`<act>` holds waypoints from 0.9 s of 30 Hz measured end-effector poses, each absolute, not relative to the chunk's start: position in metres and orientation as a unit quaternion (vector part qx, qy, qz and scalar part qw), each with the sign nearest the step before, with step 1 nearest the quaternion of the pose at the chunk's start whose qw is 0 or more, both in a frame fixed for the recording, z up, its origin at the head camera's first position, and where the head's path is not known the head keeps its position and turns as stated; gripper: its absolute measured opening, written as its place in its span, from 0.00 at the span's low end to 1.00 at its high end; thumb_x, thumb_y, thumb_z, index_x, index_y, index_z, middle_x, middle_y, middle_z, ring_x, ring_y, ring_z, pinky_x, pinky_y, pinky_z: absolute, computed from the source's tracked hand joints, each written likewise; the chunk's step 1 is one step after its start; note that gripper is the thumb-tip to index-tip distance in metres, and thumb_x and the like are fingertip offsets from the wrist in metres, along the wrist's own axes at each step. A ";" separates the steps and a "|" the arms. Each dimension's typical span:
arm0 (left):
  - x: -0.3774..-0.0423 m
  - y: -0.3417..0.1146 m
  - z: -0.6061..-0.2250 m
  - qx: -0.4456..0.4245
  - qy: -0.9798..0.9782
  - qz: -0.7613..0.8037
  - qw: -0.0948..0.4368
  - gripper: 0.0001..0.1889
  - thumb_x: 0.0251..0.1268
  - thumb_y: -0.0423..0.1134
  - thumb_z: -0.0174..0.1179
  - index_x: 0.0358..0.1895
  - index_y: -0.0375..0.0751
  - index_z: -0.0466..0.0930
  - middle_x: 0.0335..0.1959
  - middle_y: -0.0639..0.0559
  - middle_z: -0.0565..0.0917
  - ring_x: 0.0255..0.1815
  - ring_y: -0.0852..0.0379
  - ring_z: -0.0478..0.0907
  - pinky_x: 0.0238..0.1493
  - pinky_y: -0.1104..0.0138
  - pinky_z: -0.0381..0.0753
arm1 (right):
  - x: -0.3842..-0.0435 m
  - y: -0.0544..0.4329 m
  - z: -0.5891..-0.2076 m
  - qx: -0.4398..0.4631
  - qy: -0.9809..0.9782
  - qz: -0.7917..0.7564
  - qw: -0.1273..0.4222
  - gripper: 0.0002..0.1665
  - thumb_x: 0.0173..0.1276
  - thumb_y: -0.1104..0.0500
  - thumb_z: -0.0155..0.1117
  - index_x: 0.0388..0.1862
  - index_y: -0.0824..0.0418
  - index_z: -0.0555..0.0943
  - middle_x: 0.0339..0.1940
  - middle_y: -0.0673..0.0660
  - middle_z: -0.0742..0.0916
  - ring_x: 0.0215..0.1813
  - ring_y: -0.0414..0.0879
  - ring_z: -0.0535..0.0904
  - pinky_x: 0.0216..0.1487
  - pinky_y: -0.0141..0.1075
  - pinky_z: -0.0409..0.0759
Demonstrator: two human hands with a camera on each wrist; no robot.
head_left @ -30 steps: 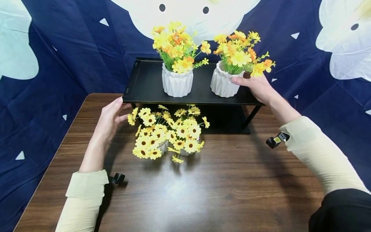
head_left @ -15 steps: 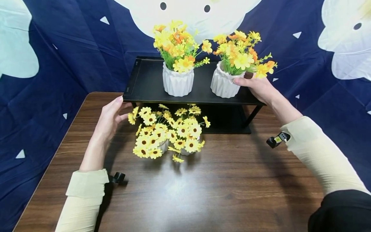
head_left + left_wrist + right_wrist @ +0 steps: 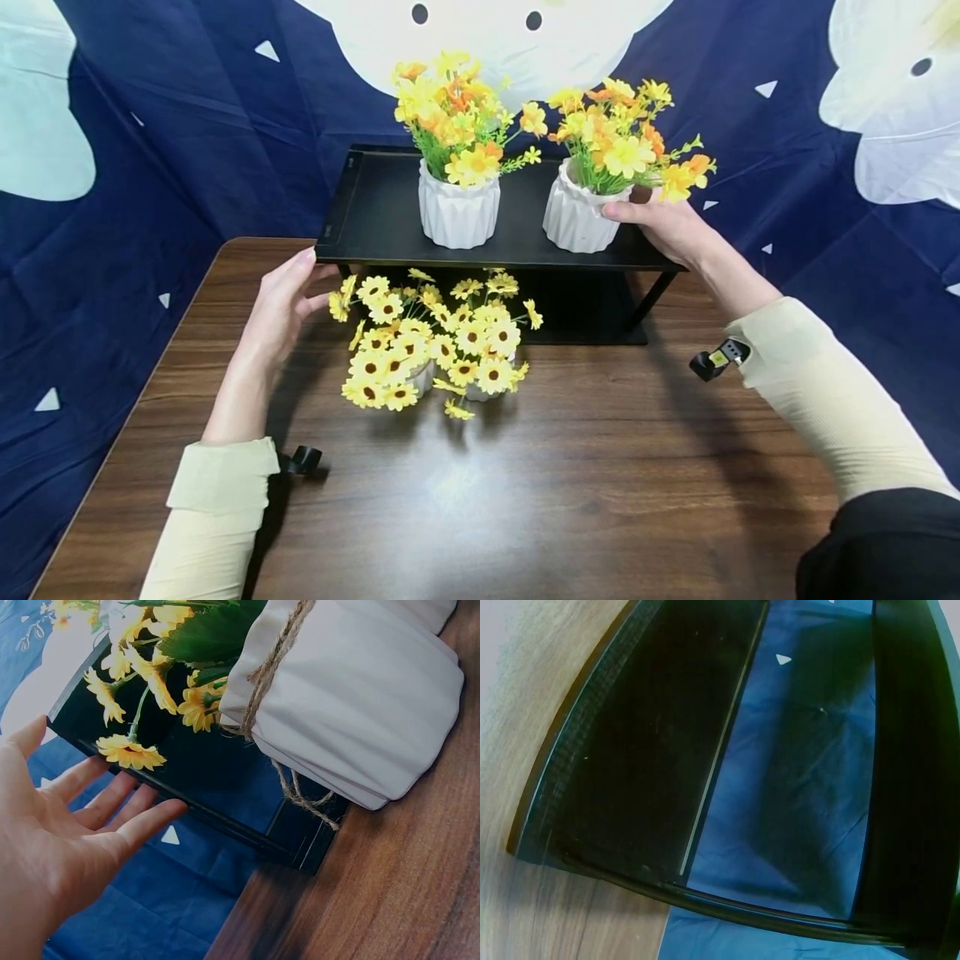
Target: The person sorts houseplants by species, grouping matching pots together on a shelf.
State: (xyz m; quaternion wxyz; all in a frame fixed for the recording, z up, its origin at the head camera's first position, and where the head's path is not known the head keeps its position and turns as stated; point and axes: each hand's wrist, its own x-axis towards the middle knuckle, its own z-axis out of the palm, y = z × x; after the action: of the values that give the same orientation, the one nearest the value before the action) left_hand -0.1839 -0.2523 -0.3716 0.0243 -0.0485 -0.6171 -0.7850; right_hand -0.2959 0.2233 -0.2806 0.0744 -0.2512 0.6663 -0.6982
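A black two-tier shelf (image 3: 525, 225) stands on the wooden table. On its top board, a white fluted flowerpot (image 3: 581, 218) of yellow and orange flowers leans slightly. My right hand (image 3: 675, 229) grips this pot from the right, thumb at its front rim; the other fingers are mostly hidden. A second, similar flowerpot (image 3: 459, 212) stands to its left. At the shelf's left front corner is my left hand (image 3: 277, 308), thumb against the corner. In the left wrist view its fingers (image 3: 142, 825) are nearly straight and touch the shelf's side. The right wrist view shows no hand.
Two pots of yellow daisies (image 3: 390, 350) (image 3: 483, 342) stand before the shelf's left half. One white pot (image 3: 352, 705) has twine round it in the left wrist view. A dark blue printed cloth (image 3: 225, 108) hangs behind. The brown table (image 3: 600, 467) extends in front.
Both hands, the shelf and the pots keep practically the same places. Only a small shift of the whole head view shows.
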 end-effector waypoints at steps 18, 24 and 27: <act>-0.187 -0.253 -0.374 -0.043 -0.622 -0.782 0.023 0.13 0.80 0.48 0.54 0.60 0.54 0.82 0.57 0.63 0.85 0.59 0.61 0.78 0.47 0.73 0.85 | -0.296 0.225 -0.282 -0.242 0.669 -0.696 0.099 0.38 0.65 0.72 0.67 0.72 0.56 0.69 0.65 0.50 0.80 0.65 0.41 0.73 0.68 0.31 0.69; -0.187 -0.253 -0.375 -0.042 -0.623 -0.781 0.024 0.14 0.80 0.48 0.54 0.60 0.54 0.82 0.57 0.63 0.84 0.60 0.60 0.78 0.48 0.73 0.85 | -0.296 0.226 -0.281 -0.244 0.670 -0.694 0.100 0.39 0.66 0.73 0.66 0.74 0.56 0.67 0.67 0.51 0.78 0.65 0.42 0.72 0.68 0.31 0.71; -0.188 -0.252 -0.374 -0.043 -0.623 -0.781 0.024 0.14 0.80 0.48 0.55 0.60 0.54 0.82 0.57 0.63 0.84 0.60 0.59 0.78 0.48 0.72 0.85 | -0.295 0.227 -0.280 -0.247 0.673 -0.689 0.102 0.41 0.66 0.73 0.66 0.75 0.56 0.65 0.68 0.51 0.77 0.66 0.42 0.71 0.68 0.30 0.71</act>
State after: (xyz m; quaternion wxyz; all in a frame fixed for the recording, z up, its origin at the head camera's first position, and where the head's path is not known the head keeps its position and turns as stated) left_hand -0.1876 -0.2521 -0.3744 0.0243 -0.0427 -0.6231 -0.7806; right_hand -0.2952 0.2271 -0.2796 0.1024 -0.2468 0.6732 -0.6895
